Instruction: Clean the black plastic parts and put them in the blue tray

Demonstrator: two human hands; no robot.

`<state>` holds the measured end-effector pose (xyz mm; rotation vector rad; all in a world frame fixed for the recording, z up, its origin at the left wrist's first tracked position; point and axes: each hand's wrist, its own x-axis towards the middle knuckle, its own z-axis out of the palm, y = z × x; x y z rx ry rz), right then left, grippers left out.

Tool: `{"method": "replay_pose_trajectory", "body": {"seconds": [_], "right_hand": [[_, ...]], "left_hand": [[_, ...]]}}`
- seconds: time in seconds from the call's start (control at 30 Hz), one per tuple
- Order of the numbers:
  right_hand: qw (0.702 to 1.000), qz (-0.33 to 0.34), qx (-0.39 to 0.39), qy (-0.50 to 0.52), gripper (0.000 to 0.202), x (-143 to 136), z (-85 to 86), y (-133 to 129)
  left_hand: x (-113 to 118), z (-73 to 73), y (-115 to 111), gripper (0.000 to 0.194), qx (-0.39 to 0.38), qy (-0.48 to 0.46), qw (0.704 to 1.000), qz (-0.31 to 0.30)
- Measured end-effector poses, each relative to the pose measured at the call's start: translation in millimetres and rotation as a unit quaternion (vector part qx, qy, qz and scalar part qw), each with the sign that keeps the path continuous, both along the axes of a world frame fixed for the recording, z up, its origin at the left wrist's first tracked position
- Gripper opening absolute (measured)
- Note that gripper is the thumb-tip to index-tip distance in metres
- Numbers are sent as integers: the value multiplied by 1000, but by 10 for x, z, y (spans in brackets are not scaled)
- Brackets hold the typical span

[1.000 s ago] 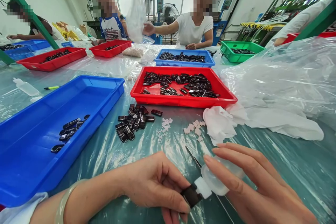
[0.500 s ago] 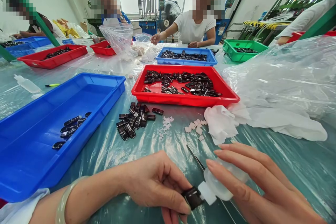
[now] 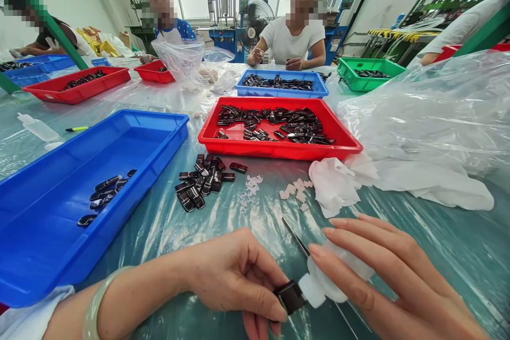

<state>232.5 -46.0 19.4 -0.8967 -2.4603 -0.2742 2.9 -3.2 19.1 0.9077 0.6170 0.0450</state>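
At the bottom centre, my left hand point(image 3: 235, 273) pinches a small black plastic part point(image 3: 292, 297) between thumb and fingers. My right hand point(image 3: 394, 271) holds a translucent white squeeze bottle point(image 3: 330, 280), fingers extended along it and thumb hidden. The bottle's white nozzle end point(image 3: 312, 291) meets the edge of the black part; whether they touch is hard to tell. A pointed metal tool, probably tweezers point(image 3: 295, 236), sticks out from under the bottle. Past my hands lie a pile of black parts point(image 3: 205, 180), small white bits point(image 3: 252, 185) and pale square pieces point(image 3: 295, 189).
A large blue tray point(image 3: 79, 149) with several black parts stands on the left. A red tray point(image 3: 279, 153) of black parts is ahead, beside crumpled white tissue point(image 3: 333, 186). Plastic sheeting point(image 3: 446, 111) covers the right side. Co-workers sit across the table point(image 3: 151, 255).
My hands, the black part and the bottle keep nearly the same pose. Across the table, the co-worker in white has drawn an outstretched hand back in. The view has shifted slightly.
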Motion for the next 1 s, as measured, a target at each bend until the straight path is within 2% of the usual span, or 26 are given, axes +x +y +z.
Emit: {"method": "replay_pose_trajectory", "body": {"seconds": [0.23,0.67,0.87,1.0], "right_hand": [[999,11,23,-25,34,-10,9,21],[999,-3,29,-42,35,16,-15,13],[999,-33,-21,24,35,-26,-70,29],[998,-27,-10,64,33,-47,-96,55]], "left_hand": [[1,-71,9,12,-15,-12,1000,-4],[-1,-24,2,12,-8,-9,1000,-15],[-12,22,-9,7,-12,-16,1000,-6],[-24,32,-5,6,-21,-23,1000,-3]]}}
